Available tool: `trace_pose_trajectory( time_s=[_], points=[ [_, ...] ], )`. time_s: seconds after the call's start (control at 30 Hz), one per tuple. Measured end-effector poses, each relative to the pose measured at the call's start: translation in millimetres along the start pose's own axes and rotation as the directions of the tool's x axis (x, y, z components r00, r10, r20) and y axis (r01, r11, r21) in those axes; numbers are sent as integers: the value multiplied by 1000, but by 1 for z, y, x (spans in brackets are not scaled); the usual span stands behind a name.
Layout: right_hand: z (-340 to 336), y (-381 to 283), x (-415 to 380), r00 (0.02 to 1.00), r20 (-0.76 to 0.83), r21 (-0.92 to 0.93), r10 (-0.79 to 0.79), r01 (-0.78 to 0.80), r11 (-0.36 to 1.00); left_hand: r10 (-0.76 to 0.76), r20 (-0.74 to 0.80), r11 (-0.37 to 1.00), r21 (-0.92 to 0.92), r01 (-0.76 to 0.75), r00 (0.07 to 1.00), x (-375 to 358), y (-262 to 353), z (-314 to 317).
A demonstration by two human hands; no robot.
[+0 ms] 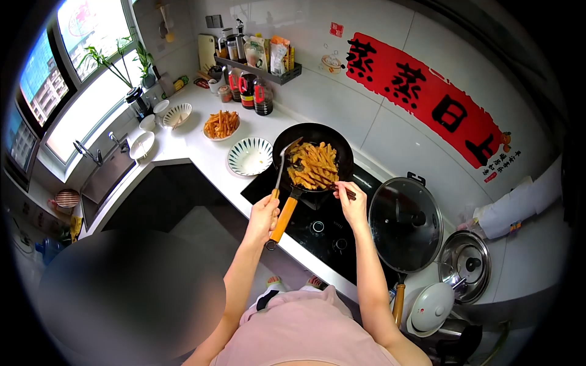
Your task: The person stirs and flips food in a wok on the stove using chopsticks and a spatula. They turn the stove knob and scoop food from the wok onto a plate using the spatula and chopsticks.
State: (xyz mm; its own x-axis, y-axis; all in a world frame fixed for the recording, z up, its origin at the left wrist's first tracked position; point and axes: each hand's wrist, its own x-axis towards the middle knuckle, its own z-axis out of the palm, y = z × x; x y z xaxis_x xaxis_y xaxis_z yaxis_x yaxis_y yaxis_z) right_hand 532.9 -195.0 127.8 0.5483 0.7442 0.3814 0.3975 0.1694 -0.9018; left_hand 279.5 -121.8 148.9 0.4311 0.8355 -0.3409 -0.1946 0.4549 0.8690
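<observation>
Kitchen. Landmark: black cooktop (329, 235). On it, frying pan (312, 130) of browned food (314, 165). Behind, tiled wall (381, 131). Left of cooktop: wall rack (285, 76) with bottles (232, 46), packets (279, 56); farther left, sink (105, 181) by window (101, 43). Right of cooktop: white lidded pot (432, 307), steel cookware (483, 262).

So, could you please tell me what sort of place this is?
It looks like a kitchen, probably a home one: a frying pan of food sits on a black cooktop, a sink is set in the counter, and a wall rack holds bottles and packets.
</observation>
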Motion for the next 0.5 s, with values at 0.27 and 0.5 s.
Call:
trace_pose_trajectory(
  time_s=[0.27, 0.5],
  points=[
    [-22, 16, 34, 990, -144, -42, 3, -9, 999, -27, 8, 999, -30, 27, 1000, -4, -6, -1],
    [-24, 32, 52, 974, -223, 26, 37, -32, 999, 10, 30, 1000, -15, -10, 999, 36, -6, 12]
  ],
)
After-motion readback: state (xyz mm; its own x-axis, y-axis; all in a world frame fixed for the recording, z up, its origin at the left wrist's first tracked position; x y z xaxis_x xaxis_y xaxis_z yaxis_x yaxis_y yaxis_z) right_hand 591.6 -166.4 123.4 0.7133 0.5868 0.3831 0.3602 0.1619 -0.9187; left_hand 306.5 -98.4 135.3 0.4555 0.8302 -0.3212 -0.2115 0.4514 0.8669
